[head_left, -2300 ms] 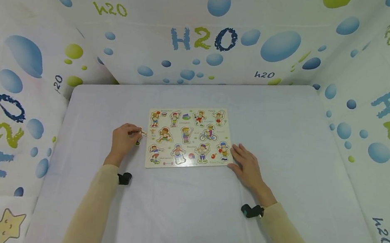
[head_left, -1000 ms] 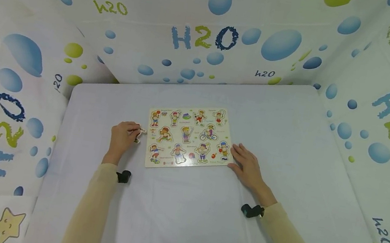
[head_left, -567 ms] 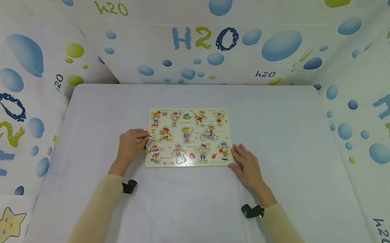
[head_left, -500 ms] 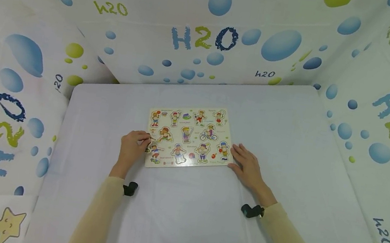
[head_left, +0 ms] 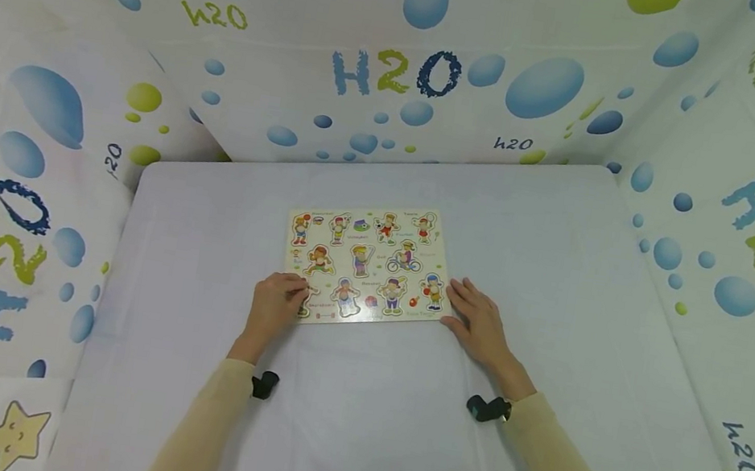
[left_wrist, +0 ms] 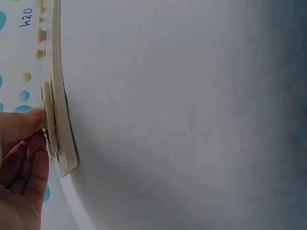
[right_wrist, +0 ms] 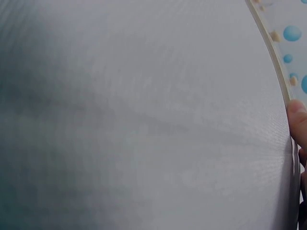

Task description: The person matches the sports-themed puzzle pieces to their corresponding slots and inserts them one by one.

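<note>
A pale wooden puzzle board with several sports figures set in it lies on the table. Over its lower left corner, my left hand pinches a puzzle piece between thumb and fingers. The left wrist view shows that wooden piece edge-on, against or just above the board's face. Most of the piece's picture is hidden by the fingers in the head view. My right hand rests at the board's lower right edge, fingers extended; in the right wrist view its thumb touches the board's rim.
A white cloth covers the table all around the board. Walls with blue and green bubble prints enclose it at the back and both sides. Each wrist carries a small black camera.
My left hand has carried the puzzle piece from left of the board rightward and toward me, to its lower left corner. The right hand and the board have stayed put.
</note>
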The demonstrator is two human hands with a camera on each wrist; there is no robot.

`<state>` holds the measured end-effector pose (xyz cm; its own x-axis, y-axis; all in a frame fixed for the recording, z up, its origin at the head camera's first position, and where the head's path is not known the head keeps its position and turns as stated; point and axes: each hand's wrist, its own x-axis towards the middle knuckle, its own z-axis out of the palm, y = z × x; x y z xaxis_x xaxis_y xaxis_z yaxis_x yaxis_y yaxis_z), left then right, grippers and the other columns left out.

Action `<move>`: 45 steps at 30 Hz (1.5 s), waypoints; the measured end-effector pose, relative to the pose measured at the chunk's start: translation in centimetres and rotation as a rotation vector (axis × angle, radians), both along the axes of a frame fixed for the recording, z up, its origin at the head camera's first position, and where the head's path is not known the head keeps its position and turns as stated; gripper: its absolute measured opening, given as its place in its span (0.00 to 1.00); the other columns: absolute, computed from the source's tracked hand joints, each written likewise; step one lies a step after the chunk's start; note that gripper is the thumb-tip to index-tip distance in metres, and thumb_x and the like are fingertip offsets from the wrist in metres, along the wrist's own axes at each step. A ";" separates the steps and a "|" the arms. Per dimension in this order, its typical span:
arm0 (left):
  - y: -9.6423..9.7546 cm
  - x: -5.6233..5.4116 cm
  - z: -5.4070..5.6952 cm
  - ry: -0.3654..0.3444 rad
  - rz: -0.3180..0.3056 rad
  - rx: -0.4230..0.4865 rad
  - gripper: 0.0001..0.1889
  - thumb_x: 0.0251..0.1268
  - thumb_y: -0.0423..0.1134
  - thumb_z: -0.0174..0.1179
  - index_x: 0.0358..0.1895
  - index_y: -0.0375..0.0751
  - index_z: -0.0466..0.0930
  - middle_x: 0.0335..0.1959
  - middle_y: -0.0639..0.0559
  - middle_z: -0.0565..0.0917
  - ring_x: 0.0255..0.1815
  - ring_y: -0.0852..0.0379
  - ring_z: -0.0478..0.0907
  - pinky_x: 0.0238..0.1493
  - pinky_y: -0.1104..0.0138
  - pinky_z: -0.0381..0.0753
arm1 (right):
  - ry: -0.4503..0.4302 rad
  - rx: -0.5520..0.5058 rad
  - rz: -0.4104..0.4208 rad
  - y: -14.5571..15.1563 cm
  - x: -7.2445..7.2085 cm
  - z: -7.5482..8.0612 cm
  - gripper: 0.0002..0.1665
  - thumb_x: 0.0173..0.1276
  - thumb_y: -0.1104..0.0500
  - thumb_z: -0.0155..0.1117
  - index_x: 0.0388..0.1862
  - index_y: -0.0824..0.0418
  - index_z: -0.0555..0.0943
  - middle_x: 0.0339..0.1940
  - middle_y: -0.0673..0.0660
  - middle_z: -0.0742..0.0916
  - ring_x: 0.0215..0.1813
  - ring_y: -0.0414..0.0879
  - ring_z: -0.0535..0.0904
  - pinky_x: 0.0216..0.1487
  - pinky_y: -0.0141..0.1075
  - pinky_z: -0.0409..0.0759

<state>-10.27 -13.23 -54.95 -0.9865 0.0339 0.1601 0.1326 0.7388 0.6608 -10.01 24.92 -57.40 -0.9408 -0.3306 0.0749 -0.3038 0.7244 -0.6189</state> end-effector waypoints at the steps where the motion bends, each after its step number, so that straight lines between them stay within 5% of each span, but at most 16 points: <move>1: 0.0 0.1 0.1 -0.003 -0.001 -0.001 0.08 0.55 0.27 0.69 0.38 0.28 0.87 0.40 0.36 0.87 0.43 0.41 0.82 0.46 0.51 0.80 | 0.001 0.001 0.000 0.0 0.0 0.0 0.36 0.64 0.54 0.69 0.68 0.65 0.71 0.72 0.61 0.72 0.77 0.59 0.59 0.72 0.57 0.56; 45: 0.1 0.2 -0.2 -0.053 0.022 -0.050 0.06 0.58 0.30 0.67 0.38 0.30 0.88 0.39 0.38 0.87 0.44 0.42 0.82 0.48 0.53 0.79 | 0.010 0.013 0.001 0.2 -0.1 -0.4 0.36 0.65 0.52 0.68 0.69 0.63 0.70 0.73 0.60 0.72 0.77 0.58 0.60 0.72 0.57 0.57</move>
<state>-10.05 -13.17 -55.15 -0.9941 0.0191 0.1063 0.0820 0.7737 0.6282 -10.16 25.10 -57.85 -0.9397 -0.3327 0.0796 -0.3106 0.7323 -0.6061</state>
